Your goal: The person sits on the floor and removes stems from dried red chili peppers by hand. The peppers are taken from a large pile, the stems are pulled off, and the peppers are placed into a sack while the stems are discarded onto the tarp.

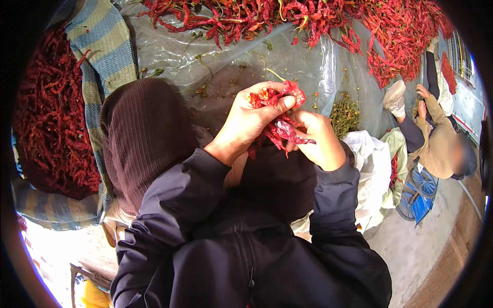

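Note:
My left hand (250,119) grips several wrinkled dried red chili peppers (294,94) between thumb and fingers, above my lap. One of these has a pale stem that sticks up past the fingertips. Close beside it, my right hand (321,138) has its fingers curled around the lower chili peppers (287,131), whose tips hang downward. The two hands nearly meet at the bunch, and some right fingertips are hidden behind the peppers. Beyond my hands lies a clear plastic sheet (238,57) with loose stems and bits scattered over it.
A large heap of red chilies (250,15) lines the far side. At left stands a striped woven sack (102,50) filled with darker chilies (57,115). Green stems (344,115) are piled right of my hands, near a white sack (368,169). Another person (439,142) sits at right by a blue stool (418,196).

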